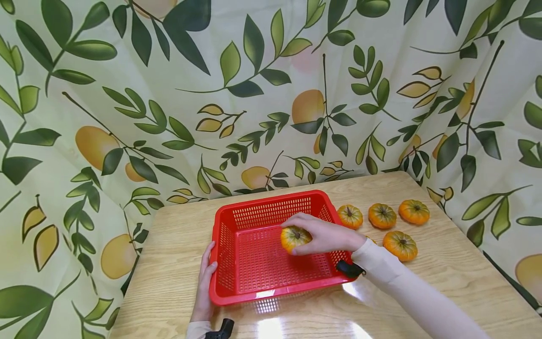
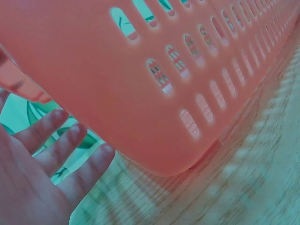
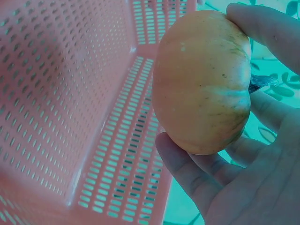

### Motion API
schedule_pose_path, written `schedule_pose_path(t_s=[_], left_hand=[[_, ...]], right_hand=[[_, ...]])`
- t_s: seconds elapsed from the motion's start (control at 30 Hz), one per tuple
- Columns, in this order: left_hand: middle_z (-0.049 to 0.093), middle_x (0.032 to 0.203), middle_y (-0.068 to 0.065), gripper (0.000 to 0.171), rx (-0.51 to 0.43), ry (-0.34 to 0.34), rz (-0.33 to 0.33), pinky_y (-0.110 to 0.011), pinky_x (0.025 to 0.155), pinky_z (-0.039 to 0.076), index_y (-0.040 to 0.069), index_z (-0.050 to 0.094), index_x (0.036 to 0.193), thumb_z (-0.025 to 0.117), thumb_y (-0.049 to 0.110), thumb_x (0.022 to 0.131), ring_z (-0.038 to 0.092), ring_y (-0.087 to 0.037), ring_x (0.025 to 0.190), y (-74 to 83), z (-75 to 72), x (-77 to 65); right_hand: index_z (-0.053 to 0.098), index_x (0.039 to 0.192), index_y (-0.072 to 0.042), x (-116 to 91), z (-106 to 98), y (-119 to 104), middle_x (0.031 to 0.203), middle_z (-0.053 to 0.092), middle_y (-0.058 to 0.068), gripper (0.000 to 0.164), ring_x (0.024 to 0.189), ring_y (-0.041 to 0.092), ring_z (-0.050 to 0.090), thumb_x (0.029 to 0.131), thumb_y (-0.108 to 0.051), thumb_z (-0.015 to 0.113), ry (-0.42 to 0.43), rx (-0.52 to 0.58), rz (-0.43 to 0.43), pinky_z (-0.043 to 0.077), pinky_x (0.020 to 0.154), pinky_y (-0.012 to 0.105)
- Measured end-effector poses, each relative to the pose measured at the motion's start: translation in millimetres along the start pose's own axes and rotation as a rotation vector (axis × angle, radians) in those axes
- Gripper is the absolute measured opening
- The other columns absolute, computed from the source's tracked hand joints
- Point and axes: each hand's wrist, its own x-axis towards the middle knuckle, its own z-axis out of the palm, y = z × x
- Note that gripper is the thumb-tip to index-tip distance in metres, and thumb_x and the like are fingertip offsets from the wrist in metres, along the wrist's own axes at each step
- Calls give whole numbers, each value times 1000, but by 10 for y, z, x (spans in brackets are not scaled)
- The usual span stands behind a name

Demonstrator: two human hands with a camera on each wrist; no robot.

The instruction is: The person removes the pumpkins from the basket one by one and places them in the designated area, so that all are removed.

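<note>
My right hand (image 1: 319, 233) grips a small orange pumpkin (image 1: 292, 239) between thumb and fingers, above the inside of a red plastic basket (image 1: 237, 298). Seen in the right wrist view, the pumpkin (image 3: 201, 84) has a short dark stem that points toward the palm. At the basket's left side, my left hand (image 1: 205, 282) has its fingertips against the outer wall by the rim. Those fingers (image 2: 86, 171) look straight and spread in the left wrist view, beside the basket's perforated wall (image 2: 117, 108).
Right of the basket, several more small pumpkins stand on the wooden table (image 1: 169, 263), among them a front one (image 1: 400, 246) and a far right one (image 1: 414, 212). Another is mostly hidden behind the right wrist. A leaf-patterned cloth (image 1: 262, 117) hangs behind the table.
</note>
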Motion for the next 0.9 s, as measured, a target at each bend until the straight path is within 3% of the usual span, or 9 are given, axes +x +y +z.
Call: schedule_pose_path(t_s=[0.17, 0.9], left_hand=[[25, 164, -1, 56, -1, 2, 2, -33, 100, 54, 36, 21, 160, 37, 32, 106, 48, -19, 133, -6, 1, 4], [27, 161, -2, 57, -21, -16, 14, -35, 99, 55, 34, 19, 161, 37, 29, 107, 51, -19, 131, -20, -2, 23]], right_hand=[[51, 140, -39, -76, -64, 63, 140, 49, -9, 59, 120, 13, 49, 87, -43, 77, 40, -17, 25, 53, 94, 34], [48, 146, -25, -391, -480, 213, 140, 49, 6, 66, 113, 22, 56, 89, -38, 77, 165, -5, 87, 54, 90, 35]])
